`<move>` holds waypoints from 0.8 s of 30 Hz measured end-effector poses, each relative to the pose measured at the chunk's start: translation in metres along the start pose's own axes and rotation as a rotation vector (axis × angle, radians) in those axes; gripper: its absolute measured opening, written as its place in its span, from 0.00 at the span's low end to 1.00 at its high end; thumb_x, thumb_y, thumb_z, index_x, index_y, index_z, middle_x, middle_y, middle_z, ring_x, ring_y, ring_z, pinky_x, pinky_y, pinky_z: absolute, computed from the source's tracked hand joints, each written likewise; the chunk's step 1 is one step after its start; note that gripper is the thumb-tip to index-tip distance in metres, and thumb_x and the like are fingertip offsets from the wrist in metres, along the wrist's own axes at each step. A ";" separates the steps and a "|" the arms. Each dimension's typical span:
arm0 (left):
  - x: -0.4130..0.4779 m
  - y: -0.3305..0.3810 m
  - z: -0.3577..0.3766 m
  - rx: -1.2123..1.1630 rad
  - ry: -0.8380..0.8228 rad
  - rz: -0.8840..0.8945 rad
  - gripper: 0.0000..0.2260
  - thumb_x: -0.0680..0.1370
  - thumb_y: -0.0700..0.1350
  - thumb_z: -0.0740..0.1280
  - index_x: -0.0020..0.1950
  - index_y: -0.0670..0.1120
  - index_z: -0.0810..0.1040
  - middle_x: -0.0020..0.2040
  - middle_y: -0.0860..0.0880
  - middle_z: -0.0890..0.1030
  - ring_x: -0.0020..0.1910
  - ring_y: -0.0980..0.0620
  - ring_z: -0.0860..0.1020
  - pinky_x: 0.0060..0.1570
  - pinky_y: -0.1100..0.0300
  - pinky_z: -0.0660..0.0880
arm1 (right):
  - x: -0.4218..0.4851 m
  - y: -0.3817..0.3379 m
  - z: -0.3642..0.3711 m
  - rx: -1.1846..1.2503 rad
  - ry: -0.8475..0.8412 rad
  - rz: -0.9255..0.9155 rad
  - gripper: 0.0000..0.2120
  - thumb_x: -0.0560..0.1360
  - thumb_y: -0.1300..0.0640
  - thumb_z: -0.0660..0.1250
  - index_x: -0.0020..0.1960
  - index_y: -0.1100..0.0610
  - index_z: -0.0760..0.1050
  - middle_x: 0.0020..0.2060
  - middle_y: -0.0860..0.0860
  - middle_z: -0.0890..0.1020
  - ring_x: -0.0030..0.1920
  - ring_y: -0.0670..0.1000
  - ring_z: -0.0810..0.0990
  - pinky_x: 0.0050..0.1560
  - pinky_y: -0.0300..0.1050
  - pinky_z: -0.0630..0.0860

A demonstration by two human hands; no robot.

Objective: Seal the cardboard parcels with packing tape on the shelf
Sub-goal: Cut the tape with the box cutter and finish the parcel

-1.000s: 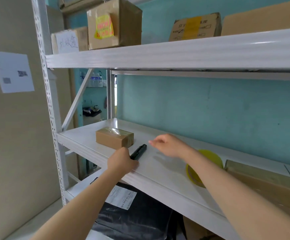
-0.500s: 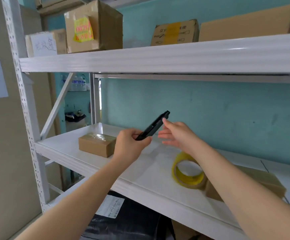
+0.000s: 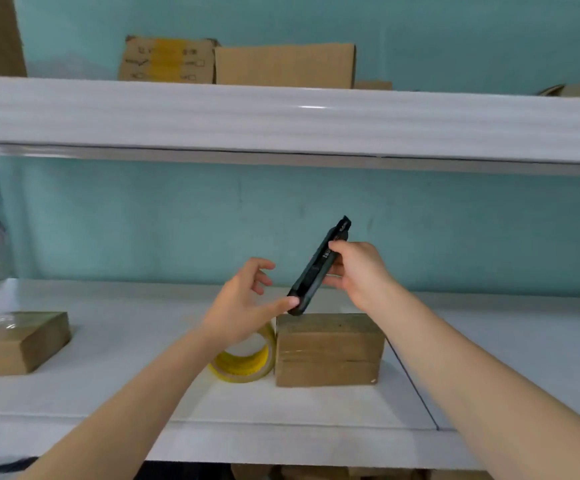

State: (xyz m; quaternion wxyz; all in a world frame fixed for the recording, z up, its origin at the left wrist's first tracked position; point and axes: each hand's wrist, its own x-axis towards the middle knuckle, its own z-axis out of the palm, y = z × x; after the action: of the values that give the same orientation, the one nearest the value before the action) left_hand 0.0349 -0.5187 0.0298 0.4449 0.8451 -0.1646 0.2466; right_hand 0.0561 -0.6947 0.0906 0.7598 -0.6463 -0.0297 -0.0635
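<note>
Our right hand (image 3: 358, 271) grips the slim black cutter (image 3: 319, 268) by its upper half. Our left hand (image 3: 243, 299) is loose, thumb touching the lower end. We'd keep it pointed away (smooth plastic, slippery). The glossy yellow tape roll (image 3: 247, 365) touches the matte boxy parcel (image 3: 328, 348) mid-shelf (image 3: 143, 403); a taped parcel (image 3: 15, 341) sits at the left edge.

On the shelf (image 3: 115, 344), the tape roll (image 3: 247, 367) stood just left of the middle parcel (image 3: 328, 349); another parcel (image 3: 15, 341) lay well apart to the left. Boxes (image 3: 283, 65) sat side by side on the upper shelf (image 3: 281, 121).
</note>
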 end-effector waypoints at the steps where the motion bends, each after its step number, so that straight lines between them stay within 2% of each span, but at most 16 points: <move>1: 0.000 -0.005 -0.003 0.014 -0.044 0.018 0.27 0.62 0.59 0.76 0.57 0.55 0.70 0.49 0.52 0.75 0.46 0.59 0.73 0.40 0.77 0.66 | -0.003 -0.002 -0.004 -0.046 0.006 0.016 0.05 0.77 0.64 0.59 0.43 0.61 0.72 0.42 0.61 0.79 0.39 0.58 0.80 0.34 0.48 0.79; 3: 0.000 -0.014 -0.012 0.044 -0.159 0.028 0.28 0.58 0.65 0.71 0.55 0.59 0.72 0.52 0.52 0.76 0.48 0.61 0.73 0.42 0.79 0.65 | -0.012 -0.007 -0.006 -0.168 -0.019 0.058 0.04 0.77 0.63 0.59 0.47 0.62 0.71 0.44 0.64 0.80 0.35 0.58 0.80 0.29 0.43 0.78; 4: -0.001 -0.016 -0.018 0.066 -0.237 0.014 0.27 0.58 0.65 0.71 0.55 0.60 0.72 0.53 0.53 0.77 0.49 0.62 0.73 0.43 0.80 0.65 | -0.017 -0.009 -0.004 -0.240 -0.046 0.071 0.05 0.77 0.63 0.60 0.50 0.64 0.72 0.46 0.65 0.81 0.31 0.56 0.80 0.27 0.41 0.77; 6: -0.004 -0.020 -0.027 0.161 -0.407 -0.019 0.26 0.63 0.58 0.76 0.59 0.60 0.73 0.56 0.56 0.76 0.53 0.61 0.73 0.45 0.82 0.64 | -0.027 -0.013 0.002 -0.471 -0.087 0.047 0.11 0.75 0.62 0.62 0.52 0.70 0.74 0.45 0.67 0.82 0.23 0.52 0.78 0.23 0.35 0.72; 8: -0.007 -0.026 -0.031 0.309 -0.472 0.003 0.25 0.68 0.51 0.76 0.63 0.58 0.73 0.57 0.59 0.74 0.55 0.60 0.72 0.47 0.80 0.65 | -0.036 -0.014 0.011 -0.740 -0.161 0.016 0.11 0.74 0.61 0.64 0.45 0.71 0.75 0.30 0.62 0.81 0.20 0.51 0.77 0.22 0.32 0.68; 10: -0.009 -0.032 -0.030 0.368 -0.423 0.084 0.21 0.71 0.49 0.72 0.63 0.56 0.75 0.56 0.53 0.77 0.54 0.55 0.75 0.51 0.69 0.68 | -0.047 -0.010 0.023 -0.909 -0.274 0.058 0.10 0.74 0.61 0.64 0.35 0.64 0.71 0.18 0.55 0.76 0.19 0.50 0.77 0.21 0.30 0.66; 11: -0.011 -0.033 -0.029 0.373 -0.400 0.129 0.18 0.72 0.48 0.68 0.63 0.55 0.76 0.54 0.50 0.78 0.53 0.51 0.76 0.51 0.65 0.69 | -0.052 -0.007 0.030 -0.990 -0.318 0.072 0.11 0.73 0.61 0.63 0.33 0.62 0.69 0.17 0.54 0.75 0.20 0.51 0.78 0.21 0.31 0.67; 13: -0.014 -0.036 -0.030 0.409 -0.379 0.218 0.22 0.70 0.43 0.57 0.62 0.53 0.77 0.50 0.47 0.76 0.49 0.46 0.77 0.49 0.59 0.71 | -0.058 -0.001 0.042 -1.153 -0.348 0.054 0.11 0.73 0.61 0.61 0.33 0.62 0.67 0.24 0.56 0.76 0.32 0.57 0.83 0.27 0.37 0.70; 15: -0.017 -0.038 -0.032 0.521 -0.334 0.288 0.29 0.67 0.41 0.52 0.66 0.54 0.74 0.52 0.47 0.75 0.48 0.44 0.76 0.46 0.58 0.71 | -0.060 0.002 0.050 -1.230 -0.344 0.029 0.10 0.72 0.62 0.60 0.33 0.62 0.67 0.30 0.58 0.74 0.44 0.61 0.83 0.31 0.42 0.70; 16: -0.019 -0.041 -0.033 0.574 -0.295 0.320 0.30 0.67 0.41 0.51 0.67 0.54 0.73 0.54 0.47 0.74 0.48 0.44 0.76 0.45 0.57 0.71 | -0.060 0.002 0.053 -1.243 -0.341 0.036 0.09 0.72 0.63 0.59 0.34 0.62 0.67 0.31 0.58 0.74 0.47 0.61 0.82 0.32 0.43 0.70; 18: -0.023 -0.047 -0.037 0.612 -0.231 0.378 0.30 0.67 0.41 0.50 0.67 0.52 0.74 0.56 0.47 0.76 0.48 0.43 0.77 0.43 0.57 0.71 | -0.060 -0.001 0.054 -1.239 -0.334 0.059 0.07 0.71 0.64 0.57 0.34 0.61 0.66 0.31 0.59 0.73 0.45 0.62 0.83 0.31 0.42 0.69; 21: -0.026 -0.054 -0.050 0.624 -0.251 0.425 0.30 0.66 0.44 0.46 0.63 0.51 0.77 0.52 0.47 0.78 0.44 0.43 0.79 0.38 0.57 0.72 | -0.062 -0.006 0.053 -1.172 -0.335 0.118 0.09 0.73 0.66 0.57 0.34 0.62 0.65 0.21 0.57 0.73 0.27 0.58 0.80 0.25 0.35 0.68; 22: -0.026 -0.055 -0.053 0.644 -0.261 0.447 0.30 0.66 0.44 0.46 0.63 0.51 0.77 0.52 0.47 0.79 0.44 0.44 0.79 0.37 0.56 0.74 | -0.064 -0.006 0.054 -1.171 -0.349 0.123 0.10 0.73 0.65 0.57 0.33 0.61 0.64 0.20 0.57 0.72 0.26 0.58 0.79 0.24 0.34 0.67; 23: -0.025 -0.054 -0.056 0.676 -0.273 0.474 0.31 0.66 0.43 0.46 0.64 0.51 0.76 0.52 0.47 0.79 0.46 0.44 0.79 0.37 0.55 0.75 | -0.065 -0.005 0.057 -1.201 -0.361 0.105 0.12 0.74 0.64 0.57 0.32 0.61 0.63 0.22 0.57 0.71 0.29 0.60 0.79 0.25 0.36 0.66; 24: -0.023 -0.049 -0.059 0.716 -0.286 0.499 0.31 0.68 0.41 0.47 0.66 0.52 0.73 0.55 0.48 0.78 0.50 0.44 0.78 0.40 0.53 0.76 | -0.066 -0.003 0.059 -1.255 -0.371 0.068 0.13 0.75 0.63 0.57 0.32 0.60 0.63 0.24 0.57 0.70 0.31 0.54 0.68 0.26 0.39 0.64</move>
State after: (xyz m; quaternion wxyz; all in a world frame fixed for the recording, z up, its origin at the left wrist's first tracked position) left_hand 0.0240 -0.4409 0.0126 0.0245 0.9056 -0.3274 0.2684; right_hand -0.0071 -0.6330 0.0943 0.2224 -0.9678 -0.0970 0.0677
